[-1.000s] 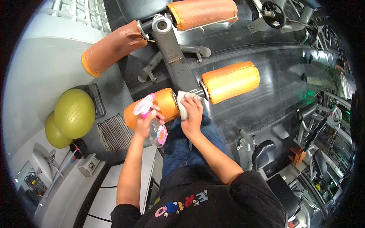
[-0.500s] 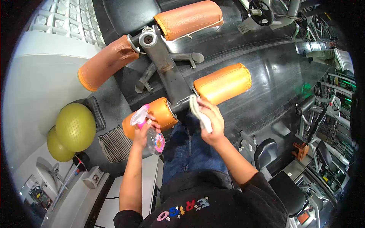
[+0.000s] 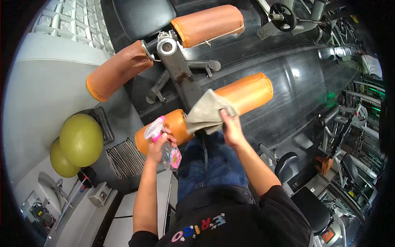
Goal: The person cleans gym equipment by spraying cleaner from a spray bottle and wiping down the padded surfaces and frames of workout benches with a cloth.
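Note:
My left hand [image 3: 159,147] is wrapped round a clear spray bottle [image 3: 174,158] with a pink and white head, near the left orange roller pad [image 3: 176,124]. A beige cloth [image 3: 209,110], spread out at its far side, is pinched in my right hand [image 3: 231,125]. It covers part of the metal bar between the two near pads and overlaps the inner end of the right orange pad [image 3: 251,91]. Farther off, two brownish-orange pads [image 3: 210,25] are mounted on the same dark metal post [image 3: 181,74].
Two green exercise balls [image 3: 81,140] and a striped mat [image 3: 125,158] lie at the left. A black padded seat [image 3: 144,16] is at the top. Gym machines [image 3: 349,164] line the right side, and a person's leg shows at the far right.
The cloth was folded small under my right hand and now hangs spread open from its fingers. Since a second ago, my right hand has moved right. My left hand still holds the bottle.

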`<state>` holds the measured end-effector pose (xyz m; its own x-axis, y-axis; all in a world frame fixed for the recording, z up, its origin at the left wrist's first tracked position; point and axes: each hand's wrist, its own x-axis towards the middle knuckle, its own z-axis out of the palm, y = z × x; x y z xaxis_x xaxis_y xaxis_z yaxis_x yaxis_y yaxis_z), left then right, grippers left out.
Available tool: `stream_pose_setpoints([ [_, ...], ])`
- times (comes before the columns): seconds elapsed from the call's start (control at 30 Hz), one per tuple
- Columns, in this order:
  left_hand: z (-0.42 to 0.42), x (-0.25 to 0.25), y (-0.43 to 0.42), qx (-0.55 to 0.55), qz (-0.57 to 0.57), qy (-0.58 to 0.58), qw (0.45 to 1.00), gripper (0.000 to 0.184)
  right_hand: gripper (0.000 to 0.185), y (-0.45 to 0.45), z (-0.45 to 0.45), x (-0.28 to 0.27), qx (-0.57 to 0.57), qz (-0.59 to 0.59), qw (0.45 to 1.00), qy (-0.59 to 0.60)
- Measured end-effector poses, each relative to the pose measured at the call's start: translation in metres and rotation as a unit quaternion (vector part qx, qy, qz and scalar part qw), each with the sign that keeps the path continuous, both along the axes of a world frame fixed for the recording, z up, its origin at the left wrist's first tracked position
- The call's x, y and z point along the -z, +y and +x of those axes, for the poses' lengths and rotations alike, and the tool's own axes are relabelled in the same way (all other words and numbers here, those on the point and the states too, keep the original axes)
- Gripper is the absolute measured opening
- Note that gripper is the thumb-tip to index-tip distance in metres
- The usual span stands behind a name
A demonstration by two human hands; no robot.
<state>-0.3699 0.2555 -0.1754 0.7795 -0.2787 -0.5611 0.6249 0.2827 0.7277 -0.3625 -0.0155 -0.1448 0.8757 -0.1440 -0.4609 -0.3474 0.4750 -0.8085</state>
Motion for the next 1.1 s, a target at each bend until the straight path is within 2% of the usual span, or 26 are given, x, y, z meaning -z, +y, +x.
stream_pose_setpoints([
  [0.03,0.000,0.000,0.000,-0.001,-0.002,0.000,1.000,0.026,0.048,-0.007,0.002,-0.005,0.067,0.043,0.997,0.007],
  [0.1,0.000,0.001,0.001,0.003,-0.003,0.001,1.000,0.026,0.054,-0.025,0.007,-0.023,0.152,0.049,0.987,-0.007],
  [0.13,-0.001,0.001,0.002,0.003,-0.003,0.002,1.000,0.026,0.058,-0.036,0.006,-0.033,0.132,0.029,0.990,-0.043],
  [0.2,0.000,0.002,0.002,0.005,-0.003,-0.009,1.000,0.026,0.053,-0.052,0.012,-0.043,0.003,-0.145,0.968,-0.204],
  [0.23,-0.001,0.004,0.002,0.006,-0.004,-0.008,1.000,0.026,0.050,-0.053,0.020,-0.053,-0.061,-0.237,0.929,-0.279],
  [0.27,-0.001,0.005,0.002,0.002,-0.013,-0.005,1.000,0.026,0.044,-0.052,0.037,-0.058,-0.112,-0.412,0.827,-0.366],
  [0.3,-0.002,0.006,0.002,-0.003,-0.022,-0.003,1.000,0.026,0.051,-0.042,0.039,-0.053,-0.164,-0.556,0.733,-0.356],
  [0.33,-0.002,0.006,0.003,-0.002,-0.024,-0.003,1.000,0.026,0.055,-0.028,0.034,-0.044,-0.193,-0.534,0.748,-0.343],
  [0.37,-0.001,0.005,0.003,0.002,-0.019,-0.007,1.000,0.026,0.061,-0.013,0.030,-0.025,-0.283,-0.613,0.669,-0.310],
  [0.4,-0.001,0.005,0.003,0.006,-0.014,-0.011,1.000,0.026,0.068,-0.002,0.025,-0.006,-0.399,-0.627,0.611,-0.274],
  [0.43,0.000,0.004,0.001,0.006,-0.016,-0.013,1.000,0.026,0.075,0.006,0.016,0.020,-0.449,-0.607,0.594,-0.276],
  [0.53,-0.001,0.005,0.002,-0.005,-0.031,-0.006,0.999,0.025,0.075,0.014,0.014,0.031,-0.411,-0.627,0.597,-0.286],
  [0.63,-0.002,0.006,0.003,0.003,-0.025,-0.014,1.000,0.024,0.077,0.012,0.018,0.028,-0.480,-0.586,0.613,-0.225],
  [0.7,0.000,0.006,0.003,0.001,-0.036,-0.016,0.999,0.022,0.075,0.015,0.022,0.026,-0.479,-0.617,0.585,-0.217],
  [0.77,0.000,0.005,0.004,0.014,-0.042,-0.017,0.999,0.022,0.071,0.019,0.029,0.030,-0.481,-0.618,0.582,-0.219],
  [0.87,0.000,0.005,0.004,0.009,-0.044,-0.013,0.999,0.021,0.066,0.024,0.040,0.032,-0.473,-0.586,0.635,-0.174],
  [1.0,-0.001,0.007,0.003,0.008,-0.056,-0.013,0.998,0.021,0.053,0.031,0.062,0.052,-0.453,-0.575,0.661,-0.164],
  [1.1,-0.001,0.007,0.003,0.010,-0.044,-0.015,0.999,0.020,0.048,0.042,0.086,0.067,-0.462,-0.615,0.625,-0.135],
])
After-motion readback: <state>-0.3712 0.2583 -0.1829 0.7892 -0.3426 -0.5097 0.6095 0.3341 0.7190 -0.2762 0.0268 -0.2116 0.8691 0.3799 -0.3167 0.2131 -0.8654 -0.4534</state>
